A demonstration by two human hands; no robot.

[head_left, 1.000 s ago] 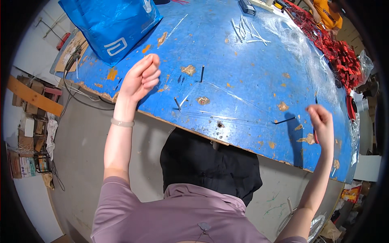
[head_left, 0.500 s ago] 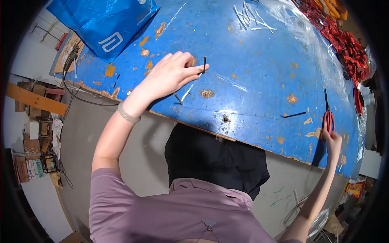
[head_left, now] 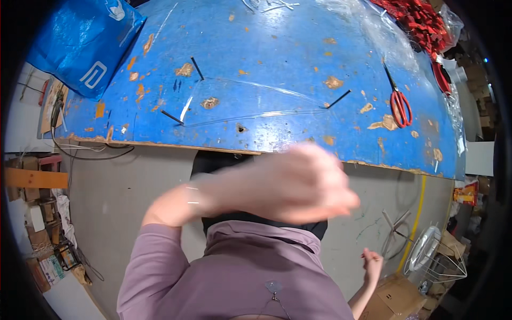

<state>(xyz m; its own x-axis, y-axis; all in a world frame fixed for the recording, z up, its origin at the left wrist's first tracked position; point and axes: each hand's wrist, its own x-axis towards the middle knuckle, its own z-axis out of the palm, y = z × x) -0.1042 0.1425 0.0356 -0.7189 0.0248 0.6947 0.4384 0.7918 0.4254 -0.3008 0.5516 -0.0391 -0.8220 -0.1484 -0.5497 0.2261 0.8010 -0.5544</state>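
My left hand [head_left: 304, 184] passes in front of my body near the table's front edge, smeared by motion, its fingers unreadable. Low at the right, beside my body, is my right hand [head_left: 372, 265], fingers curled closed; whatever they may hold is hidden. Scissors [head_left: 401, 109] with red handles lie on the blue table [head_left: 277, 64] and touch neither hand. Three black pegs stand on the tabletop: a far-left peg [head_left: 197, 68], a near-left peg [head_left: 172, 117] and a right peg [head_left: 339, 99]. A clear strand [head_left: 266, 114] stretches between their bases in a narrow triangle.
At the back left sits a blue bag [head_left: 85, 48]. White strips [head_left: 277, 6] lie at the far edge. Red ribbon-like material [head_left: 416, 24] and clear plastic film [head_left: 389, 37] cover the back right. A cardboard box [head_left: 394, 298] and a wire frame [head_left: 437, 261] stand below right.
My left hand has left the far-left peg and swung back toward my body. My right hand has let go of the scissors and dropped below the table edge. The view has shifted right.
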